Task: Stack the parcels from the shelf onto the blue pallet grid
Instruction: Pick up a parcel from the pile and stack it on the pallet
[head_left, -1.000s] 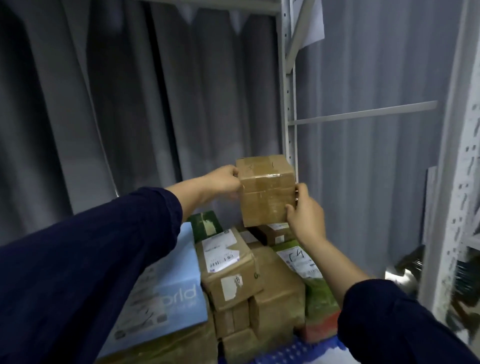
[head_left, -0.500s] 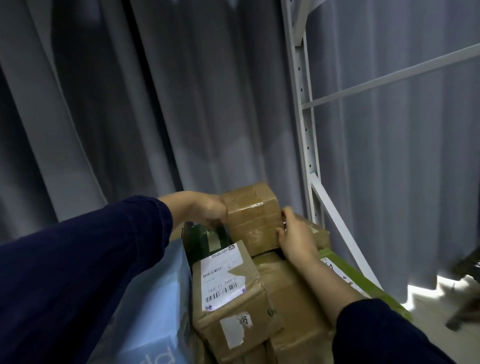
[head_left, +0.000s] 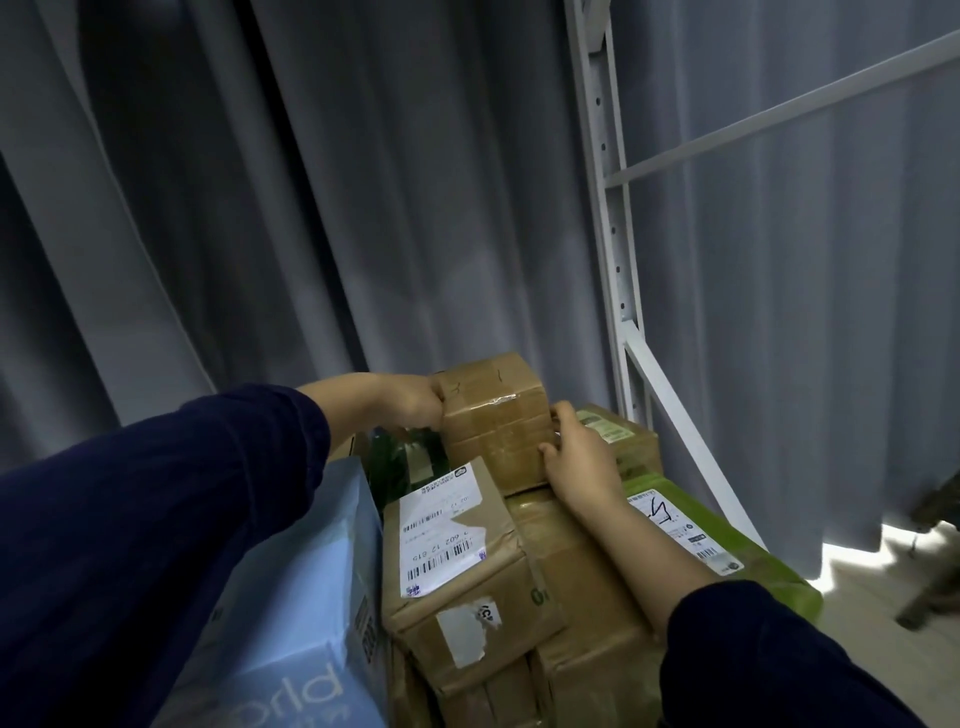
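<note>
I clamp the small taped parcel (head_left: 493, 421) between both hands at my 12 o'clock, on top of the stack. My left hand (head_left: 410, 410) is curled tight against its left face; my right hand (head_left: 579, 460) wraps its near right corner, thumb on the front and fingers (head_left: 561, 413) on the side. Its bottom edge meets the top of the big brown parcel (head_left: 576, 566); I cannot tell whether it already rests there.

The edges crowd in. At 7 o'clock of the held parcel the labelled parcel (head_left: 457, 556) lies tilted, its far corner just beside the held one. At 9 o'clock, under my left wrist, a dark green pack (head_left: 397, 462) shows in the gap. At 3 o'clock a low box (head_left: 631, 441) sits just behind my right knuckles, and a green parcel (head_left: 743, 556) runs away toward 4 o'clock. The pale blue carton (head_left: 311, 597) stands at 8 o'clock beside my left sleeve (head_left: 156, 545). Open room lies only above, toward 12.

Grey curtain (head_left: 363, 182) hangs right behind the stack. The white rack post (head_left: 605, 208) rises at 1 o'clock, its brace slanting down beside the green parcel. A bright strip of floor (head_left: 857, 597) shows at 4 o'clock under the curtain hem.
</note>
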